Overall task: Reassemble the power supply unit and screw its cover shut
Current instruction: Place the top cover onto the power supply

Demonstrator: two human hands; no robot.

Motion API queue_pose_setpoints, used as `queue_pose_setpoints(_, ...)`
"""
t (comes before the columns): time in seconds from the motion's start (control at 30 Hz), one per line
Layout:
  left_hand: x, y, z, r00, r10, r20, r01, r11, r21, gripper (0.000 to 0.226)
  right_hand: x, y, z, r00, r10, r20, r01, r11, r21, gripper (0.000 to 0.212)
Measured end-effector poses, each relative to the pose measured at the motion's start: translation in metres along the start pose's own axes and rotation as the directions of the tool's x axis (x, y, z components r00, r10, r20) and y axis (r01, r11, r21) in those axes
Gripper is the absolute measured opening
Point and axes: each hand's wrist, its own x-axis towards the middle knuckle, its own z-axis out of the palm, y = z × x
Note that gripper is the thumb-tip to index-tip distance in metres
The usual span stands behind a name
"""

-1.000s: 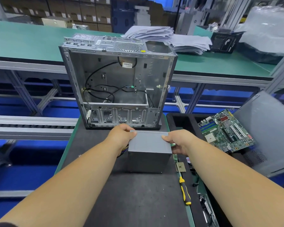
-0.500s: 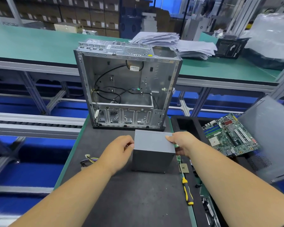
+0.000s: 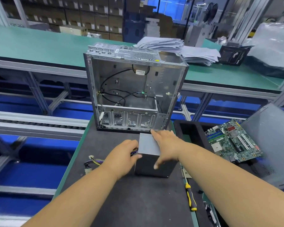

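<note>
The power supply unit (image 3: pixel 151 157) stands on the dark mat of my worktop (image 3: pixel 131 199), just in front of the open computer case (image 3: pixel 134 89), which stands upright with its open side facing me. My left hand (image 3: pixel 124 157) is against the unit's left side, thumb on the near left corner and fingers curled round toward the bundle of coloured wires (image 3: pixel 95 162) that comes out there; how firmly those fingers close I cannot tell, since the hand's own back hides them. My right hand (image 3: pixel 166 145) lies flat on top of the unit with fingers straight and spread, forefinger reaching to the far edge next to the case, thumb hanging down over the near face.

The wires trail off to the left of the unit and end in pale plugs lying on the mat. To the right of the unit, near the mat's edge, lies a screwdriver (image 3: pixel 190 198) with a yellow and black handle. Further right of the unit a green motherboard (image 3: pixel 232 141) rests in a black tray (image 3: pixel 189 128), and a grey side panel (image 3: pixel 272 145) leans beyond it. Behind the case, on the green bench, sits a stack of papers (image 3: pixel 178 48).
</note>
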Motion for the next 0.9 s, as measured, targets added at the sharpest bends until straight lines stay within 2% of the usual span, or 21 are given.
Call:
queue_pose_setpoints(0.07,-0.001,0.001,-0.001,1.000,-0.005,0.003,0.005,1.000,-0.010,0.019,0.001,0.001,0.001,0.999,0.021,-0.036,-0.022,0.999,-0.046,0.132)
queue_pose_setpoints(0.17,-0.001,0.003,-0.002,1.000,-0.027,0.000,0.027,0.999,-0.031,0.019,0.003,0.005,-0.002,0.994,0.024,-0.110,-0.036,0.993,-0.113,0.110)
queue_pose_setpoints(0.3,-0.001,0.005,-0.002,0.997,-0.051,-0.060,0.050,0.999,-0.014,0.032,0.001,0.013,0.003,0.984,0.026,-0.179,-0.039,0.997,-0.069,0.110)
queue_pose_setpoints(0.4,-0.002,0.006,-0.010,0.975,0.001,-0.222,-0.001,1.000,0.002,0.041,-0.009,0.024,0.007,0.968,0.085,-0.237,-0.064,0.993,0.097,0.112)
queue_pose_setpoints(0.5,-0.004,0.005,-0.017,0.902,0.132,-0.410,-0.112,0.991,0.073,0.019,-0.019,0.038,0.009,0.951,0.204,-0.234,-0.103,0.919,0.381,0.107)
queue_pose_setpoints(0.57,-0.008,0.001,-0.017,0.877,0.182,-0.445,-0.178,0.983,0.050,0.010,-0.025,0.044,0.015,0.937,0.268,-0.226,-0.104,0.828,0.551,0.102)
queue_pose_setpoints(0.63,-0.012,-0.002,-0.011,0.924,0.146,-0.353,-0.154,0.988,0.006,0.022,-0.028,0.048,0.023,0.922,0.324,-0.210,-0.089,0.707,0.701,0.098)
queue_pose_setpoints(0.67,-0.013,-0.003,-0.006,0.959,0.081,-0.270,-0.082,0.997,0.005,0.029,-0.030,0.049,0.028,0.916,0.350,-0.198,-0.076,0.635,0.769,0.094)
queue_pose_setpoints(0.7,-0.012,-0.004,0.000,0.986,-0.035,-0.161,0.033,0.999,-0.014,0.037,-0.030,0.049,0.033,0.910,0.372,-0.182,-0.063,0.559,0.827,0.092)
queue_pose_setpoints(0.73,-0.011,-0.004,0.005,0.980,-0.195,-0.026,0.193,0.979,-0.072,0.043,-0.031,0.049,0.038,0.908,0.387,-0.161,-0.051,0.483,0.874,0.093)
queue_pose_setpoints(0.77,-0.010,-0.004,0.009,0.925,-0.354,0.137,0.375,0.910,-0.179,0.046,-0.031,0.049,0.043,0.910,0.391,-0.139,-0.035,0.405,0.914,0.095)
queue_pose_setpoints(0.8,-0.008,-0.003,0.012,0.837,-0.452,0.309,0.537,0.790,-0.298,0.048,-0.031,0.049,0.048,0.914,0.387,-0.121,-0.016,0.332,0.943,0.098)
queue_pose_setpoints(0.83,-0.006,-0.003,0.016,0.766,-0.465,0.443,0.635,0.653,-0.412,0.053,-0.031,0.048,0.052,0.920,0.377,-0.112,0.006,0.271,0.963,0.100)
queue_pose_setpoints(0.87,-0.005,-0.001,0.018,0.735,-0.429,0.524,0.676,0.520,-0.522,0.063,-0.031,0.047,0.055,0.924,0.366,-0.107,0.025,0.220,0.975,0.101)
queue_pose_setpoints(0.9,-0.004,0.000,0.020,0.742,-0.377,0.553,0.670,0.406,-0.621,0.071,-0.032,0.046,0.057,0.930,0.354,-0.102,0.042,0.175,0.984,0.101)
